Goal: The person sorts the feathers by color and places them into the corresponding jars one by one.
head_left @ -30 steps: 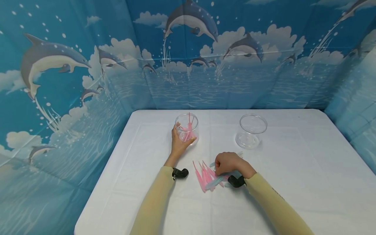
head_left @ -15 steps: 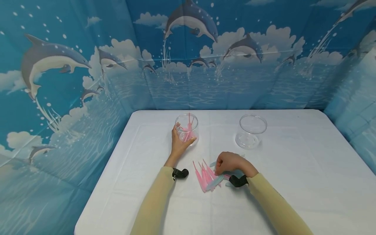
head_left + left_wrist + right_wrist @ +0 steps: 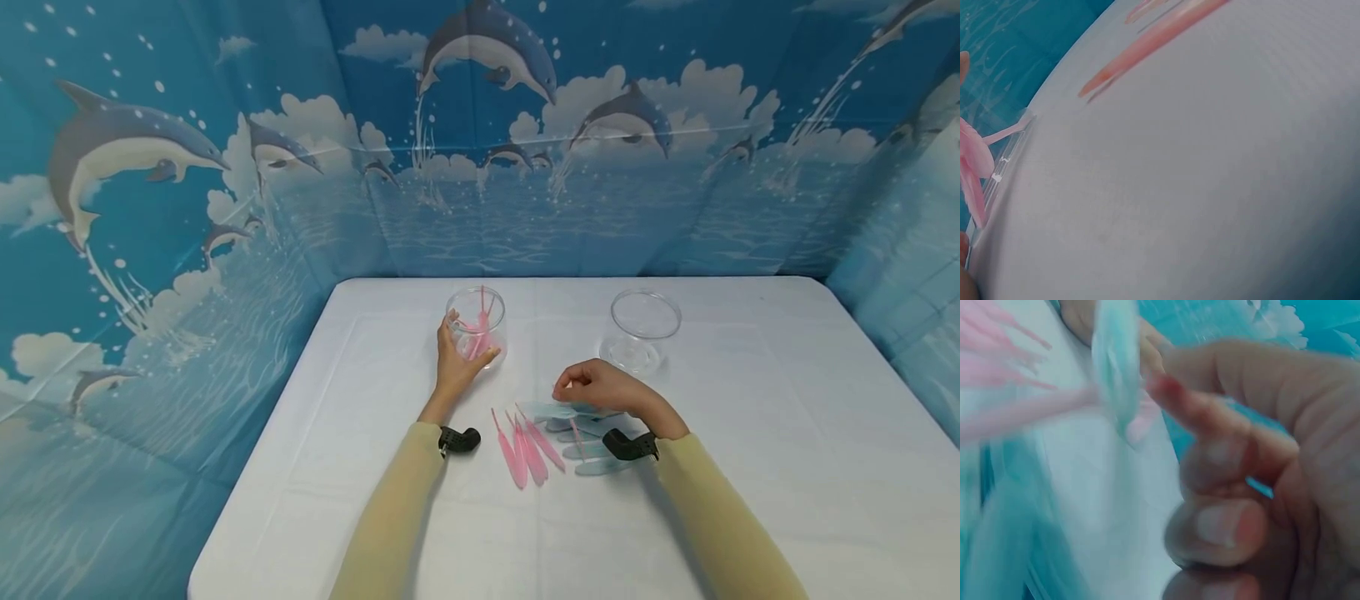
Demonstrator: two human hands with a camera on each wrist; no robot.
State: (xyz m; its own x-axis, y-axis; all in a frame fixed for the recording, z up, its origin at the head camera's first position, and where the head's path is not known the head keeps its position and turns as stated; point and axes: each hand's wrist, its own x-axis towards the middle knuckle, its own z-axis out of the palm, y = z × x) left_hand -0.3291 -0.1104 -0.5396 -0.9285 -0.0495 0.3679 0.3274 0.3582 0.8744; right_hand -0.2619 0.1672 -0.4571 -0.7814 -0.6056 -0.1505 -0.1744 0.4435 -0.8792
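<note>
Evidently the feathers called for a delicate touch: they looked light and soft-bladed, apt to bend or slide over one another, so the thin stem seemed the best place to pinch. Several pink feathers (image 3: 532, 458) lay fanned on the white table (image 3: 360, 367), stems pointing away from the person. Just right of them, the pale blue feathers (image 3: 600, 468) overlapped in a loose heap, with a pink stem (image 3: 576, 435) showing among them.

Above that heap was the right hand (image 3: 611, 387), fingers bent and thumb close to the forefinger; the blurred wrist view did not settle whether a feather was caught between them.

The left hand (image 3: 459, 367) gripped the side of one clear jar (image 3: 504, 315), fingers and thumb curled round its wall. Inside stood and leaned more pink feathers (image 3: 481, 340), one stem reaching the rim. The jar was probably stiff and smooth, perhaps slippery, best held low and around the side. A second clear jar (image 3: 645, 337) stood upright beyond the right hand, its base visible through the wall.
</note>
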